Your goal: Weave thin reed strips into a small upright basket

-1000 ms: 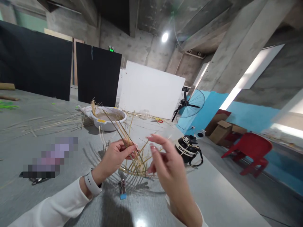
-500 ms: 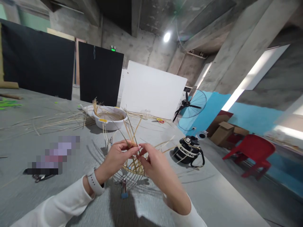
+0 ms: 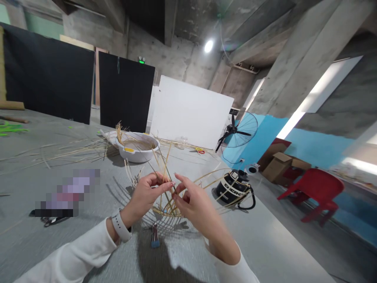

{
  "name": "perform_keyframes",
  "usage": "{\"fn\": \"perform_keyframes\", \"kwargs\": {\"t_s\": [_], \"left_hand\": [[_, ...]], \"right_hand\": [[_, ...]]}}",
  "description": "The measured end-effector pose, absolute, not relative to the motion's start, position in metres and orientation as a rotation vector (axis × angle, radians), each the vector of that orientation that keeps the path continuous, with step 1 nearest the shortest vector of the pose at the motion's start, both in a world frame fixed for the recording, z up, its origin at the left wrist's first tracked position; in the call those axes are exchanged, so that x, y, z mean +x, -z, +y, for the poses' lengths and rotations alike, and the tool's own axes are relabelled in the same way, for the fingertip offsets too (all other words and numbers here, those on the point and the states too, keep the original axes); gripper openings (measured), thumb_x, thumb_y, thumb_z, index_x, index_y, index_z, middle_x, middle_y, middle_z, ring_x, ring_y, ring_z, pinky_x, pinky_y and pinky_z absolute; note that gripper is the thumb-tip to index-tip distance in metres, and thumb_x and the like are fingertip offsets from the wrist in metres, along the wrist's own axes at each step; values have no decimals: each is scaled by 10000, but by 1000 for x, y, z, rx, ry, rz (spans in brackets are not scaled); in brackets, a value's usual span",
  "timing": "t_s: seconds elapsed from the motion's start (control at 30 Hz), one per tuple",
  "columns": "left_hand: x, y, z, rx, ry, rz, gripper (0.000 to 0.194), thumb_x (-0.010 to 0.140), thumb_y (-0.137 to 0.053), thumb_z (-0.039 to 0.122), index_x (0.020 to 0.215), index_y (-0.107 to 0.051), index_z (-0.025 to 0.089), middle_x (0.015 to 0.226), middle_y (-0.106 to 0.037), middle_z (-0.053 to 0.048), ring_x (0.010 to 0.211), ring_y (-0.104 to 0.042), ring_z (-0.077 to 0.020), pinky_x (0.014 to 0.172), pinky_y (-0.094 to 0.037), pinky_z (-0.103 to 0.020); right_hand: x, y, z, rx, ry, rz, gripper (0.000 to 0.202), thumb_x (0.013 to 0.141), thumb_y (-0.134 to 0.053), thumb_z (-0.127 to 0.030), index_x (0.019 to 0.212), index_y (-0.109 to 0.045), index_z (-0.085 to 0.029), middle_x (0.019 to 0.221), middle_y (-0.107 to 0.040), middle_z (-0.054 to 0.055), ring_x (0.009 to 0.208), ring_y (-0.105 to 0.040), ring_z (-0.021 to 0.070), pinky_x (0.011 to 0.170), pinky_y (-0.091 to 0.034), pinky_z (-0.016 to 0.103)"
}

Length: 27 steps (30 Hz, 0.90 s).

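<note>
Thin tan strips form an open woven piece (image 3: 167, 210) on the grey table, with loose ends sticking up and outward. My left hand (image 3: 151, 188), with a white watch on its wrist, pinches strips at the top of the piece. Close beside it, my right hand (image 3: 188, 194) has its thumb and lower fingers closed on a strip, while its index finger is raised. The fingers partly hide the weave. A metal clip with a blue end (image 3: 154, 236) lies on the table in front of the piece.
Behind stands a white basin (image 3: 137, 152) holding strips, with long strips (image 3: 79, 149) scattered left of it. A black jug (image 3: 232, 188) is at the right, scissors (image 3: 199, 150) lie further back. A blurred purple item (image 3: 70, 192) is at the left. The table's right edge (image 3: 277, 222) slopes away.
My right index finger has lifted away from my left fingertips. The strips have shifted, and some at the right now cross in front of the black jug.
</note>
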State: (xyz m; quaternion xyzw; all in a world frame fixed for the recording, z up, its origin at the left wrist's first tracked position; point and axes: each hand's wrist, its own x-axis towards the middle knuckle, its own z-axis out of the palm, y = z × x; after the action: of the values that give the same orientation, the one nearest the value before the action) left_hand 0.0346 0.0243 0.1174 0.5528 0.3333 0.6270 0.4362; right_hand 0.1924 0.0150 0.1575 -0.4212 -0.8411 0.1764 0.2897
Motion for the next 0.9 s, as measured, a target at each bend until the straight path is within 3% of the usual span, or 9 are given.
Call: {"fn": "perform_keyframes", "kwargs": {"t_s": [0.27, 0.4, 0.5, 0.77, 0.9], "left_hand": [[36, -117, 26, 1294, -1572, 814, 183, 710, -696, 276, 717, -553, 162, 775, -590, 21, 710, -547, -105, 694, -444, -228], [37, -115, 26, 1232, -1593, 774, 173, 717, -696, 254, 784, -561, 170, 749, -577, 40, 692, -543, -89, 674, -439, -204], [35, -113, 26, 1259, -1566, 746, 160, 728, -691, 252, 803, -579, 166, 727, -585, 39, 693, -555, -91, 681, -443, -204], [33, -108, 32, 1336, -1502, 799, 189, 716, -694, 299, 806, -606, 159, 719, -609, 22, 685, -571, -118, 683, -451, -240], [28, -112, 35, 1470, -1304, 810, 229, 770, -629, 357, 871, -647, 153, 825, -667, -26, 797, -596, -157, 770, -449, -277]], "right_hand": [[194, -164, 12, -1132, -488, -2233, 437, 778, -468, -113, 1213, -459, -158, 843, -616, 16, 495, -479, 76, 490, -359, 214], [194, -168, 10, -1161, -435, -2238, 200, 769, -462, -102, 933, -549, -177, 797, -598, 0, 489, -443, 68, 484, -319, 207], [193, -169, 10, -1191, -385, -2287, 80, 760, -486, -107, 734, -491, -183, 689, -552, -23, 485, -422, 70, 475, -275, 203], [191, -165, 15, -1261, -351, -2304, 110, 778, -535, -131, 696, -487, -185, 611, -520, -39, 499, -408, 85, 486, -242, 207], [195, -169, 19, -1297, -330, -2222, 88, 791, -534, -164, 704, -537, -176, 627, -549, -21, 512, -421, 99, 497, -266, 215]]}}
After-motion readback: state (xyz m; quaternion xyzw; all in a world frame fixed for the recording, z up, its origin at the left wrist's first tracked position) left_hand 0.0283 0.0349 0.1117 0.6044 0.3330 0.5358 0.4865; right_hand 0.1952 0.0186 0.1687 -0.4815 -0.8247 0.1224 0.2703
